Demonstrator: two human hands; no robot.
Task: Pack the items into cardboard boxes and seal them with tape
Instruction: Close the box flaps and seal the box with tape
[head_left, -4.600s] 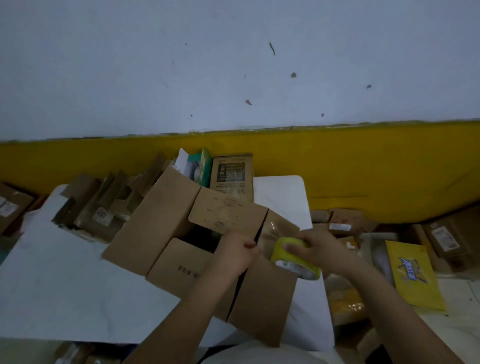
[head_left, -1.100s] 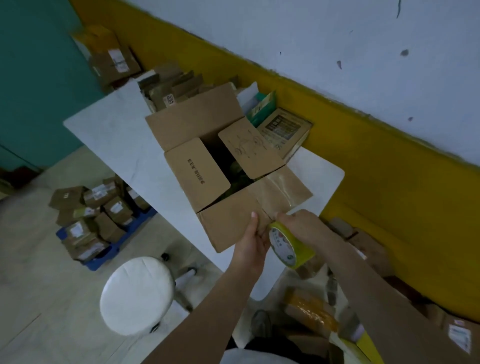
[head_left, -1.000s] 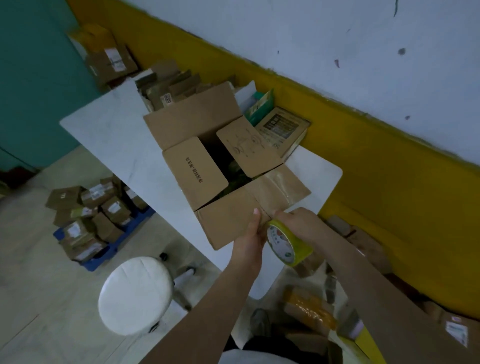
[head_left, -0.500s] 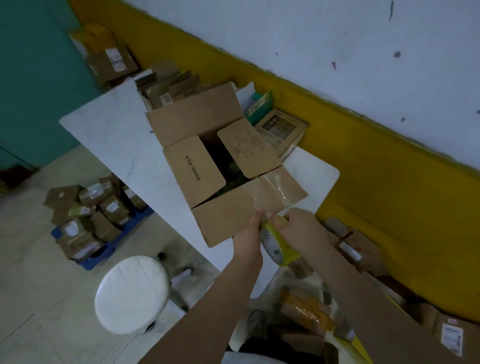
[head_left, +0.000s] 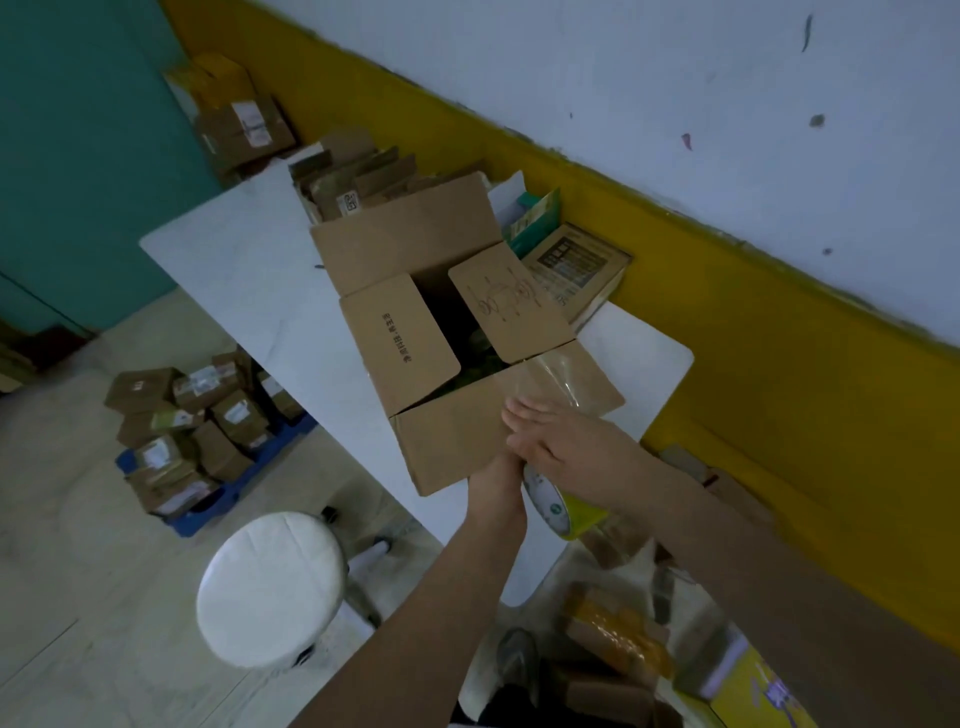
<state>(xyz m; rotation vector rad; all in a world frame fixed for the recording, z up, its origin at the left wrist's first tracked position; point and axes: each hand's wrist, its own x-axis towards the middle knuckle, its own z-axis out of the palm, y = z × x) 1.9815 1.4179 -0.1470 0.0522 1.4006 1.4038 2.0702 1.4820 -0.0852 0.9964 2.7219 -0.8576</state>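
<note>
Over on the left, a white stool (head_left: 270, 587) and a heap of sealed parcels (head_left: 192, 415) sit on the floor, off the table (head_left: 234, 260).

Onto the table now: the cardboard box (head_left: 400, 343) stands on the right half, close to the right end. Its mouth faces straight up and all four flaps are thrown wide. Its long sides run roughly across the table, from the near edge toward the wall edge, a little skewed. Something dark and green shows inside, so I'd call the packing done and the sealing just starting.

The near flap (head_left: 452, 447) lies spread toward the near edge, and that's where both hands meet. The left hand (head_left: 496, 470) comes up from below with its fingers tucked under the right one. Whether it grips anything, I can't tell; my guess is it props the flap against the push.

The right hand (head_left: 566, 441) lies flat on the flap, fingers (head_left: 519, 413) straight and pointing left, likely rubbing down a tape end. A glossy clear strip (head_left: 558, 371) runs across this flap toward the fold.

The yellow-green tape roll (head_left: 563, 512) hangs on edge under the right wrist, printed face to the left. Which hand carries it is hidden.

Far right, printed product cartons (head_left: 576, 270) lean at the wall edge, within reach.
</note>
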